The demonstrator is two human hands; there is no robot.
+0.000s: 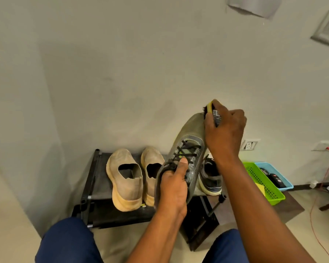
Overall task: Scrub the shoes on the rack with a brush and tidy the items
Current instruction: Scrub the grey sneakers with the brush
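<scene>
Here the left hand (172,188) grips the light, soft-sided grey shoe (190,147) at its firmer heel, while the right hand (224,133) above clasps the brush (212,110) against the toe.

Bare forearms, dark blue trousers

Both forearms are uncovered, with no sleeve, watch or ring in view; the left hand (172,188) and right hand (225,130) are ungloved. Navy trousers (68,242) cover both knees.
</scene>
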